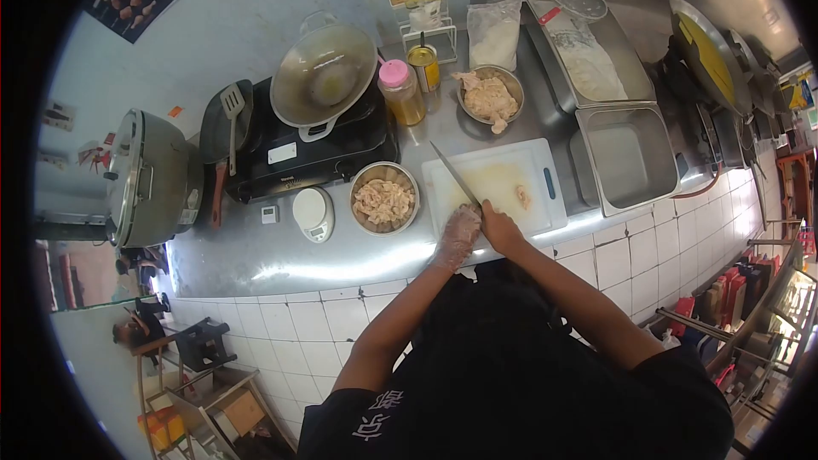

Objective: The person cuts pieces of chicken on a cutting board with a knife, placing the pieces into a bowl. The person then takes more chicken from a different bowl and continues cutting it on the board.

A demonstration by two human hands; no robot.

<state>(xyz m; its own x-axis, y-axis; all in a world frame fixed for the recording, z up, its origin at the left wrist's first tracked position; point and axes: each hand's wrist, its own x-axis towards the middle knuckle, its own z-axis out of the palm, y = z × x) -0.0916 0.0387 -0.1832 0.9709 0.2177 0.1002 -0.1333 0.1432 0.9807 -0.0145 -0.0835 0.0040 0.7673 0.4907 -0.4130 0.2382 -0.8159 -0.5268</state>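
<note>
My right hand [499,227] grips the handle of a kitchen knife [453,172], its blade slanting up and left over a white cutting board [541,162]. Beside it, my left hand [461,232], in a clear plastic glove, is curled at the board's near edge, close to the blade's base. What its fingers hold, if anything, is hidden. A small piece of raw chicken [523,197] lies right of the knife. Left of the board, a steel bowl [412,216] contains cut chicken pieces [383,198]. Behind the board, another bowl [475,117] contains larger raw chicken pieces [491,98].
A white scale [312,211] and small timer [270,215] sit left. Behind are a black stove [281,166] with a wok [294,77], a pink-lidded jar [403,98] and a bag of white powder [494,34]. Steel trays [632,162] stand right; a large pot [153,183] stands far left.
</note>
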